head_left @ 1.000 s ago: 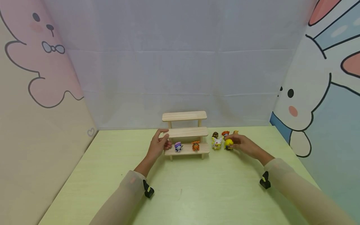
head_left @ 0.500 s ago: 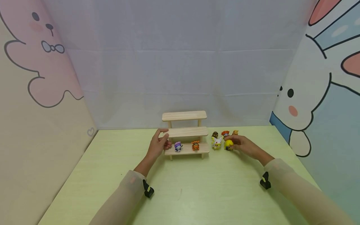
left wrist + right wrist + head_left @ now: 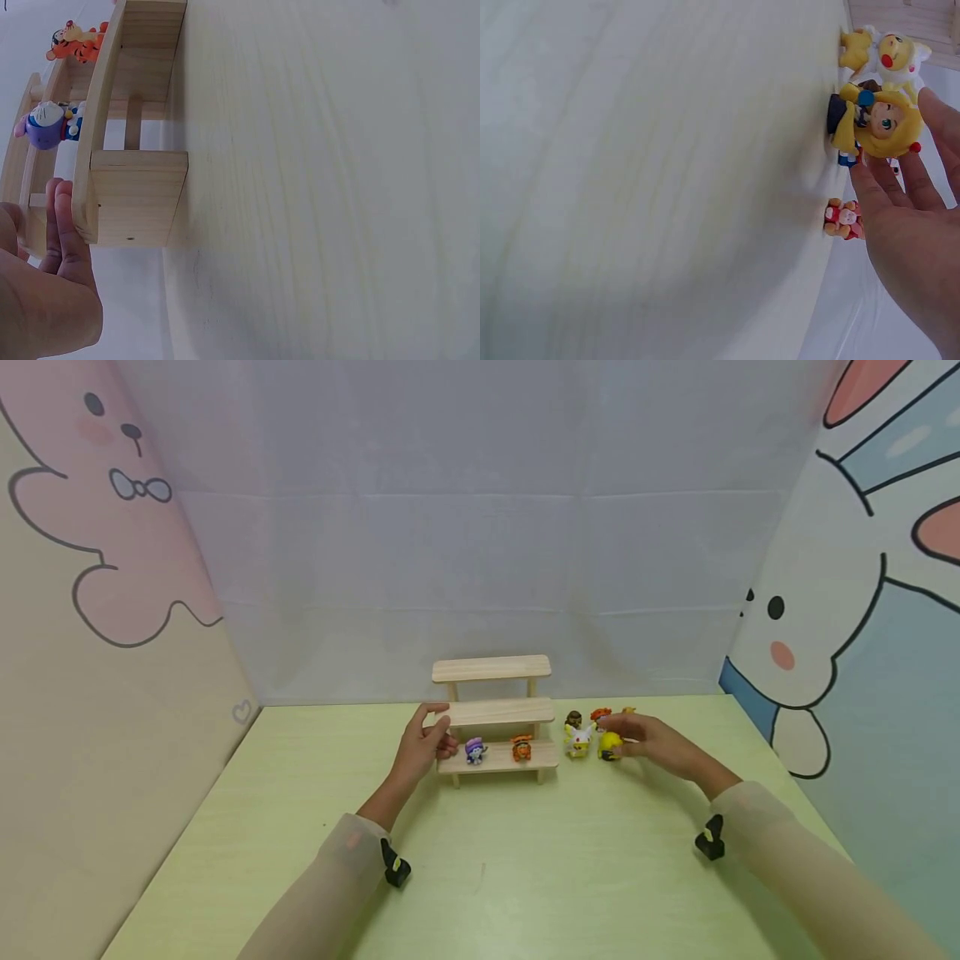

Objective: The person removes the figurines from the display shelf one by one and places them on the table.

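Note:
My left hand (image 3: 423, 745) grips the left end of the middle board of a three-step wooden display stand (image 3: 498, 712), thumb in front. On its lowest board stand a purple-hatted figurine (image 3: 475, 751) and an orange tiger figurine (image 3: 522, 748). My right hand (image 3: 660, 747) is around a yellow-haired doll figurine (image 3: 885, 124) standing on the table. Its forefinger is above the doll's head and its thumb beside it, fingers loosely spread; firm contact cannot be told. A white-and-yellow figurine (image 3: 578, 742) stands just left of the doll.
Behind the doll are a brown-headed figurine (image 3: 573, 719), a red-haired one (image 3: 601, 716) and an orange one (image 3: 629, 710), mostly covered by the right hand. A pale curtain (image 3: 412, 543) hangs behind the table (image 3: 480, 877). Printed walls (image 3: 825, 677) rise at both sides.
My right hand has shifted slightly up and right, and its fingers have spread a little around the doll, which stays in place. The left hand and stand have not moved.

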Demonstrator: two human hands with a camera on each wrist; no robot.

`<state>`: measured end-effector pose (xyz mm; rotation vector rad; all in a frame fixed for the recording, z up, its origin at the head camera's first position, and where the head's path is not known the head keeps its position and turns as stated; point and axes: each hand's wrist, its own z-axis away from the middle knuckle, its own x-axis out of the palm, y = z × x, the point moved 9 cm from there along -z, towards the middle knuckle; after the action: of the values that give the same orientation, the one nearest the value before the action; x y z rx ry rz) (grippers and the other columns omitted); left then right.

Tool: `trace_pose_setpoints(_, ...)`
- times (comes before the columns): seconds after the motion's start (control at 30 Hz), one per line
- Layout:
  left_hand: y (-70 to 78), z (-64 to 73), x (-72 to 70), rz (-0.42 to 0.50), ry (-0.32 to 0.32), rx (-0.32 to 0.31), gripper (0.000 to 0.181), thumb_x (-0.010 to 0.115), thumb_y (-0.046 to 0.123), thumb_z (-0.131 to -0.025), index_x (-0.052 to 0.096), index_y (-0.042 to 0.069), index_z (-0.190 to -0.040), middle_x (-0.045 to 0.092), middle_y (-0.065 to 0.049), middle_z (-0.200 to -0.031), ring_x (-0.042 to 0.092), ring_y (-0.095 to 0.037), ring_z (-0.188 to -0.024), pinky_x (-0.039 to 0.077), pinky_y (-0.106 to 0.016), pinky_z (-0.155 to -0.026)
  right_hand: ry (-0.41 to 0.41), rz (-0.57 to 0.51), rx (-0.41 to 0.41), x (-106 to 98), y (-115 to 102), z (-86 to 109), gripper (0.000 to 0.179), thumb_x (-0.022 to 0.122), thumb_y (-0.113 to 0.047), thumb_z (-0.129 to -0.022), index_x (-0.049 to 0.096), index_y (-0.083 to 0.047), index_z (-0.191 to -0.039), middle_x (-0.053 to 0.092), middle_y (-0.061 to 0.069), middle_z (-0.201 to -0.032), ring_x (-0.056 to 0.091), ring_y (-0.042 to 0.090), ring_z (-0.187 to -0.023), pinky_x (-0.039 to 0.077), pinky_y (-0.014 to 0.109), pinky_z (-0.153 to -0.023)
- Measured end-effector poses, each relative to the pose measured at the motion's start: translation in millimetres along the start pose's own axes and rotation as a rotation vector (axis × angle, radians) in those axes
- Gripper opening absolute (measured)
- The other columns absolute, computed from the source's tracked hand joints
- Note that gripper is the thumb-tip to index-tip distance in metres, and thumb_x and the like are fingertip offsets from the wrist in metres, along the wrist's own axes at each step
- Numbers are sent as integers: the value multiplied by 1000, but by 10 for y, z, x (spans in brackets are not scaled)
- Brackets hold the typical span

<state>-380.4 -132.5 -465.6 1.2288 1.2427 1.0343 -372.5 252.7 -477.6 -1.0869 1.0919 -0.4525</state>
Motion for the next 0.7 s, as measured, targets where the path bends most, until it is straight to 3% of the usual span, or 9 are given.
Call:
trace_pose_setpoints(0.2, 7, 5, 6, 4, -4, -4, 36, 55, 22, -109, 54, 11, -143, 73, -22, -82, 72, -20, -68, 61, -25, -61, 27, 28, -6, -68, -136, 26, 52, 63, -12, -104, 46, -1, -152, 44, 22, -157, 37, 46, -146, 40, 65, -112)
trace_pose_setpoints(0.53, -6, 3, 3, 22, -6, -12, 37, 57, 22, -109, 54, 10, -144, 73, -21, -81, 71, -17, -66, 60, -23, -60, 83, 78, -1, -113, -287, -9, 56, 67, -27, -103, 49, -6, -152, 42, 20, -159, 32, 53, -147, 31, 70, -115)
trace_pose_setpoints(0.7, -4, 4, 1, 17, -8, -14, 37, 56, 23, -109, 54, 11, -144, 73, -21, -82, 71, -18, -66, 60, -23, -61, 114, 85, -21, -80, -429, -33, 52, 68, -21, -102, 53, -7, -150, 47, 20, -155, 37, 48, -146, 30, 66, -118)
